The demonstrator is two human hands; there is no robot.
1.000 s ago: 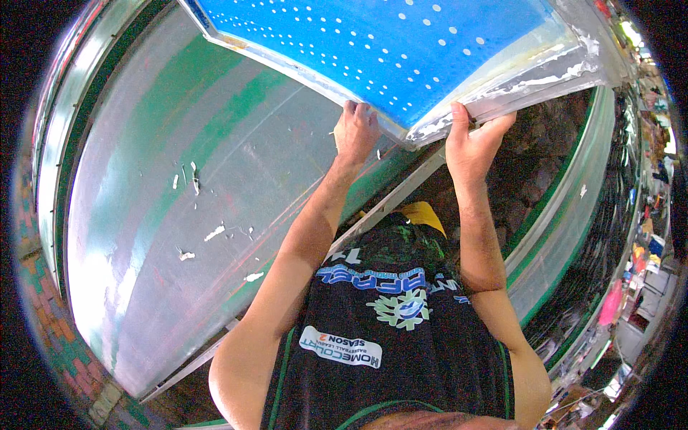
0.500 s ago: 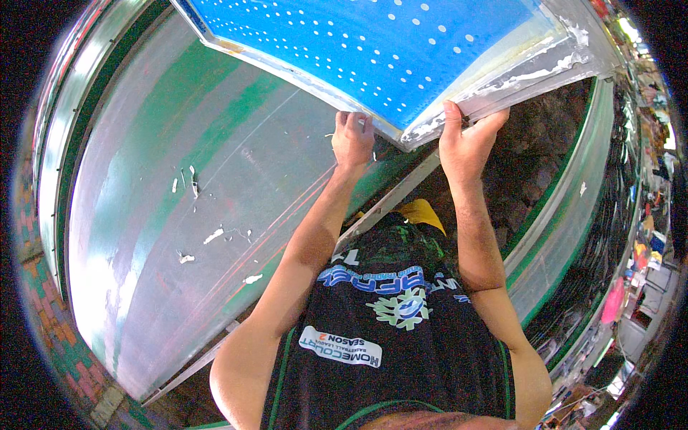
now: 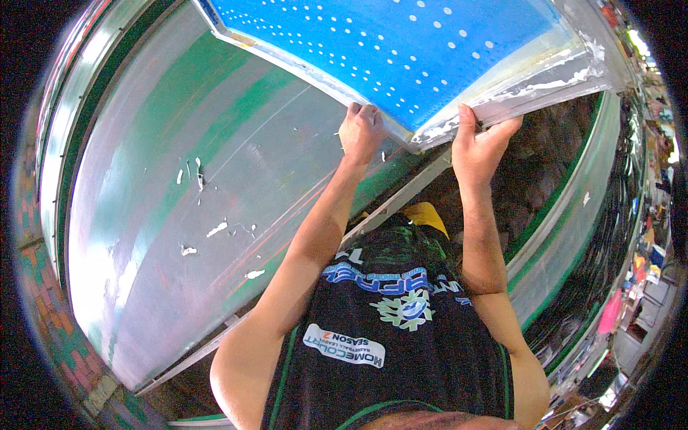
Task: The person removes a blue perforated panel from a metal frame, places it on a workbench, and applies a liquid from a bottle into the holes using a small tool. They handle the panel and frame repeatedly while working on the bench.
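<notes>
A screen printing frame (image 3: 321, 77) with blue mesh and rows of pale dots is tilted at the top of the view, its nearest corner pointing toward me. Whitish smears cover its right-hand rim. My left hand (image 3: 362, 135) is closed round the near left edge, fingers curled over the rim. On the right edge, just past the corner, my right hand (image 3: 478, 152) grips with its thumb on top; its other fingers are partly hidden beneath. Under the frame's left part lies a long grey table surface (image 3: 244, 172) with green stains. The frame's far end is out of view.
White scraps (image 3: 217, 228) are scattered on the table surface. A pale rail (image 3: 401, 193) runs along its edge, close to my body. To the right, past a dark gap (image 3: 537, 158), lies another green-edged surface (image 3: 573, 215). Clutter (image 3: 648, 265) fills the far right.
The whole view has shifted slightly, so frame and hands appear a little farther right. Both hands keep their hold on the screen printing frame.
</notes>
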